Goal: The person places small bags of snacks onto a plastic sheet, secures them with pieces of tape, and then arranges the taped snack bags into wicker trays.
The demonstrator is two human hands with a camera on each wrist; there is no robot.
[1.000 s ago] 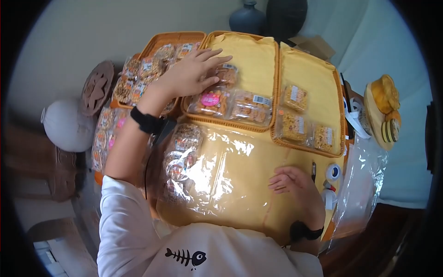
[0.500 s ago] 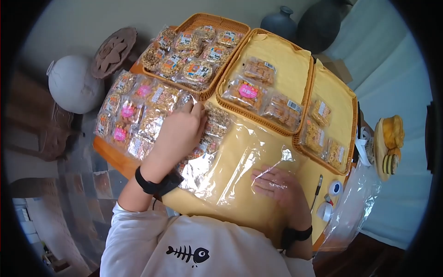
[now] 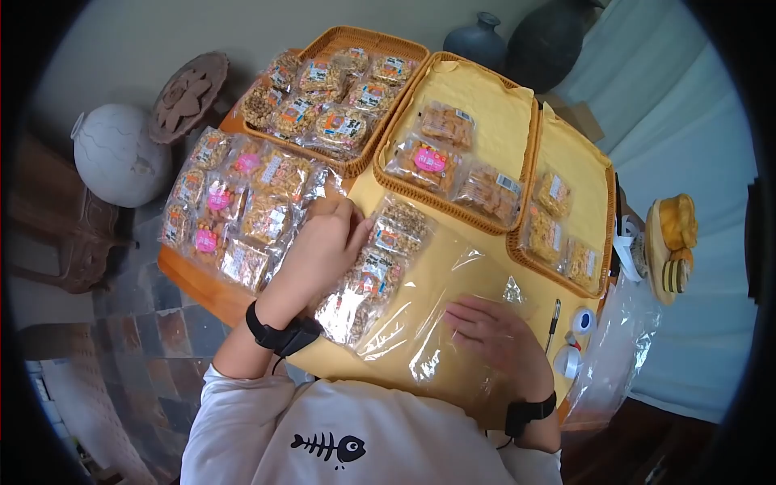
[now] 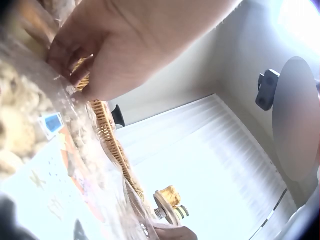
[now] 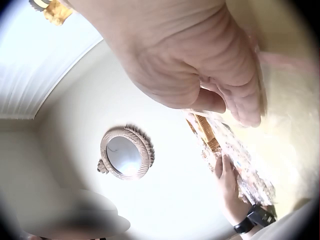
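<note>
The left hand gripped snack packets at the mouth of the clear bag; the right hand, fingers flat and relaxed, pinned the bag down beside them. Step in hand: loading. Next, the packets probably need pushing deeper toward the right hand.

Bare yellow-clothed surface lies open between the clear plastic bag and, seemingly, the woven wicker trays walling the far side.
</note>
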